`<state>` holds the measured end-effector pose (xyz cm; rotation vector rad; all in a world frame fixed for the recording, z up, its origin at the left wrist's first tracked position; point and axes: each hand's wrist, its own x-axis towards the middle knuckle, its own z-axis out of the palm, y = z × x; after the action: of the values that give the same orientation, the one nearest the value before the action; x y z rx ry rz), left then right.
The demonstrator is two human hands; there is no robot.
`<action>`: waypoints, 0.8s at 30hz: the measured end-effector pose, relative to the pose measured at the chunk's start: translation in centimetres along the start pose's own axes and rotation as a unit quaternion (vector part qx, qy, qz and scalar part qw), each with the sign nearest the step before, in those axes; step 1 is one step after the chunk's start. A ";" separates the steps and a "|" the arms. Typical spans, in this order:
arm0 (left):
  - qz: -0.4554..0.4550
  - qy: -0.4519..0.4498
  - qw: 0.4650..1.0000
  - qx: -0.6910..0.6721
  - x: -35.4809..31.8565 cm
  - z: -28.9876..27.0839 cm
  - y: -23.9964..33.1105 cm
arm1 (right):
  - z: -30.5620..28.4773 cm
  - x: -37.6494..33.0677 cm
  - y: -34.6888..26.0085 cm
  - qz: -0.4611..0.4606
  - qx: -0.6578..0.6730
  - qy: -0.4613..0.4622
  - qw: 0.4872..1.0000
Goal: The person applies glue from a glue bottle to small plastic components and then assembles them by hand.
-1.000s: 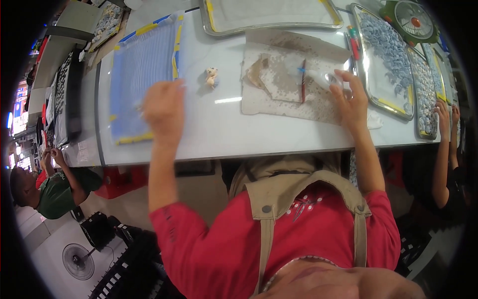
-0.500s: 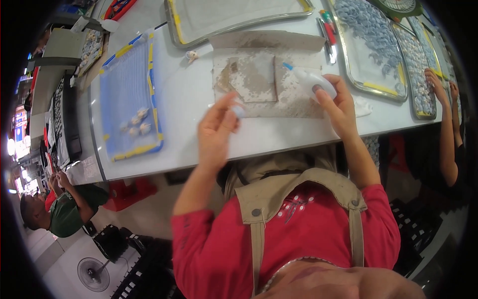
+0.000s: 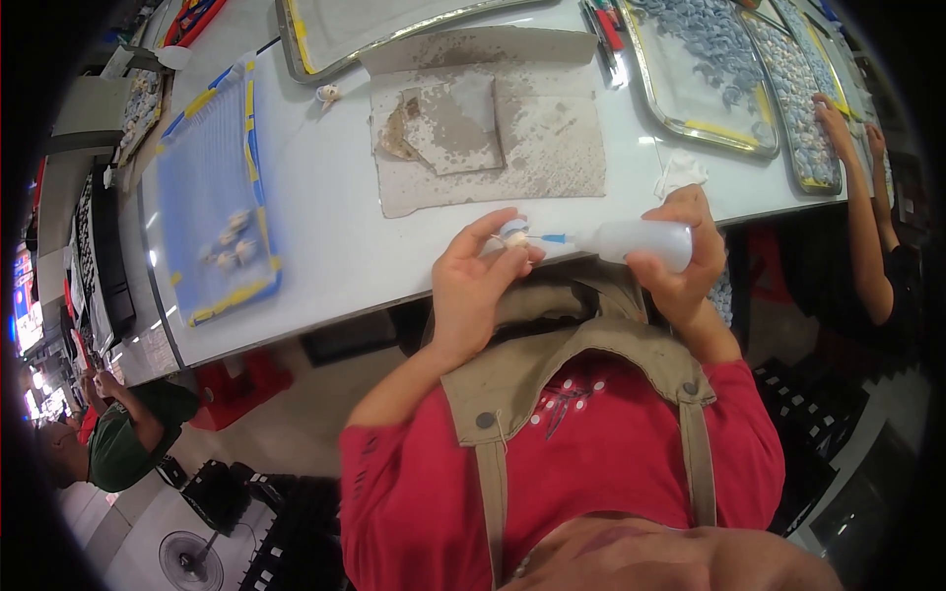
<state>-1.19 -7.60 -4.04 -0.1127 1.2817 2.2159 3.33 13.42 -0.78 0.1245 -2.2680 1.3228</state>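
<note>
Near the table's front edge, my left hand [image 3: 471, 291] pinches a small pale figurine [image 3: 515, 233] with a whitish and grey-blue surface; my fingertips cover part of it. My right hand [image 3: 693, 258] is wrapped round a white squeeze bottle [image 3: 641, 241], tipped on its side with its thin nozzle toward my left hand. The nozzle's blue needle tip [image 3: 554, 238] points at the figurine, and whether they touch I cannot tell. Beyond both hands lies a stained sheet of cardboard [image 3: 552, 128] with a smaller worn piece on it.
At left a blue tray [image 3: 197, 148] edged with yellow tape holds several small pale figurines [image 3: 232, 241]. Another figurine [image 3: 327, 95] sits near the cardboard. A metal tray [image 3: 680, 98] of grey-blue pieces, pens [image 3: 606, 34] and a crumpled tissue [image 3: 680, 174] lie right. Co-workers sit on both sides.
My right hand has brought the bottle from over the cardboard toward me, its needle tip now at the left hand's figurine. My left hand has come closer and to the right. The view has shifted.
</note>
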 end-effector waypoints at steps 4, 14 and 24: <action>0.005 0.005 0.999 0.031 -0.6 -0.4 0.3 | 0.5 0.5 -1.1 -0.054 -0.063 -0.014 0.996; -0.003 -0.001 0.999 0.040 -1.1 -1.2 0.6 | 1.9 1.2 -2.4 -0.057 -0.093 -0.033 0.993; 0.007 0.002 1.000 0.006 -0.8 -1.4 0.1 | 1.7 1.2 -2.1 -0.056 -0.086 -0.012 0.995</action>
<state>-0.87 -9.08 -4.48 -0.1025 1.3013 2.2213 2.30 11.12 0.77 0.2048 -2.3475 1.0708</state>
